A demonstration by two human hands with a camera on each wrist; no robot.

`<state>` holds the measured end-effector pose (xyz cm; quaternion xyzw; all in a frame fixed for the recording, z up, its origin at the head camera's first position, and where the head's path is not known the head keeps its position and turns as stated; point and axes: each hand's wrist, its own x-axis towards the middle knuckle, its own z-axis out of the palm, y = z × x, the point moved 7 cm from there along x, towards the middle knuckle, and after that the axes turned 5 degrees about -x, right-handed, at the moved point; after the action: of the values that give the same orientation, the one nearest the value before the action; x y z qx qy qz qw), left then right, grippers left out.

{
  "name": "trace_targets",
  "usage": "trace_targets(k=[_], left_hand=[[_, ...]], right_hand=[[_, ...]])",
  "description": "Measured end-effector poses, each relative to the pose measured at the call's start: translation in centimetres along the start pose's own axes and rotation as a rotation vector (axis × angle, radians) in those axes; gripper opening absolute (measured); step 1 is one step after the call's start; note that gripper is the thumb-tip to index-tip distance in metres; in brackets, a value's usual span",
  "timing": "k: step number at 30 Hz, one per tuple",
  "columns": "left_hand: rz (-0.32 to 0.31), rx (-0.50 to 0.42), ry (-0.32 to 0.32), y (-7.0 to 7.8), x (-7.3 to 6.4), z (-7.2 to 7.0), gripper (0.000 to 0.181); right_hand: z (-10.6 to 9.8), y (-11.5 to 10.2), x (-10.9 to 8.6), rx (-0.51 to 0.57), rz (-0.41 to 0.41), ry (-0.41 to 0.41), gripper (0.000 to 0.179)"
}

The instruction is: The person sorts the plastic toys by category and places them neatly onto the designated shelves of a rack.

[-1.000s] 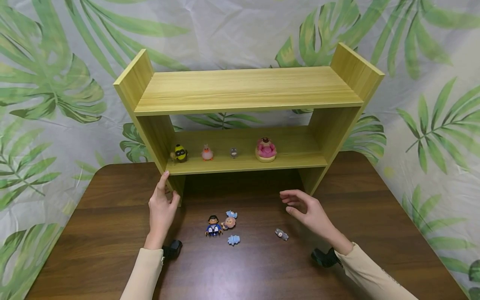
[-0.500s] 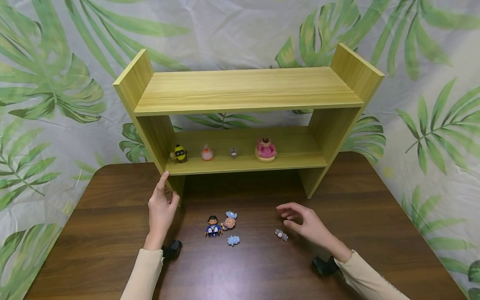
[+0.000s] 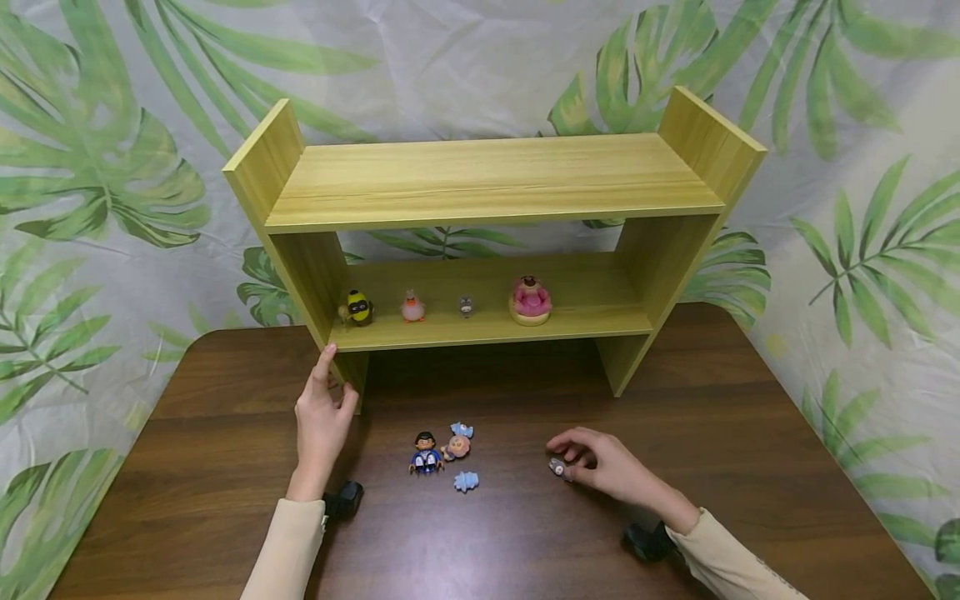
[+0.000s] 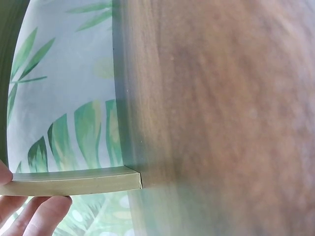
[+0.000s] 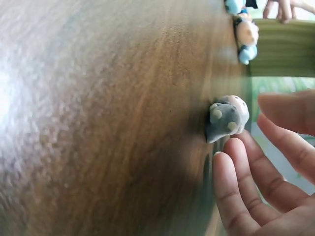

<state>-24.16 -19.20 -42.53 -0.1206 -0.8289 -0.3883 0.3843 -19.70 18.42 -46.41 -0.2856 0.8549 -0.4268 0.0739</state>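
Note:
My left hand (image 3: 324, 421) grips the left side panel of the wooden shelf (image 3: 495, 179). In the left wrist view, the thumb lies on one face of the side panel (image 4: 74, 183) and the fingers (image 4: 49, 214) on the other. My right hand (image 3: 611, 468) is low over the table, around a small grey figurine (image 3: 557, 467) lying there. The right wrist view has the grey figurine (image 5: 229, 118) between the thumb, which stands apart from it, and the bent fingers (image 5: 226, 182) close beside it; whether a fingertip touches it I cannot tell.
On the middle board stand a yellow-and-black figurine (image 3: 360, 308), a pink duck (image 3: 412, 307), a small grey figurine (image 3: 466, 307) and a pink bear (image 3: 530, 302). On the table lie a blue-clothed toy figure (image 3: 426, 454), a pinkish figurine (image 3: 457, 447) and two light-blue figurines (image 3: 466, 481).
My right hand has come down and toward me, from above the table to the grey figurine. My left hand has stayed on the shelf's side panel.

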Motion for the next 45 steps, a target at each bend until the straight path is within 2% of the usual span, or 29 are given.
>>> trace_targets(k=[13,22,28,36,45], left_hand=[[-0.009,-0.006,-0.010,0.1,0.1,0.0,0.078],[-0.010,0.002,-0.016,0.1,0.0,0.0,0.078],[-0.006,0.002,-0.014,0.0,-0.1,0.0,0.078],[0.000,-0.001,-0.007,0.0,0.0,0.0,0.078],[-0.002,0.001,-0.012,0.0,0.0,0.0,0.078]], right_hand=[[1.0,-0.2,0.1,-0.097,0.002,-0.047,0.023],[0.9,-0.2,0.3,-0.117,-0.021,-0.008,0.024],[0.3,-0.4,0.4,-0.106,-0.010,0.043,0.023],[-1.8,-1.1,0.8,-0.055,-0.008,0.157,0.021],[-4.2,-2.7,1.2,-0.057,-0.048,0.283,0.025]])
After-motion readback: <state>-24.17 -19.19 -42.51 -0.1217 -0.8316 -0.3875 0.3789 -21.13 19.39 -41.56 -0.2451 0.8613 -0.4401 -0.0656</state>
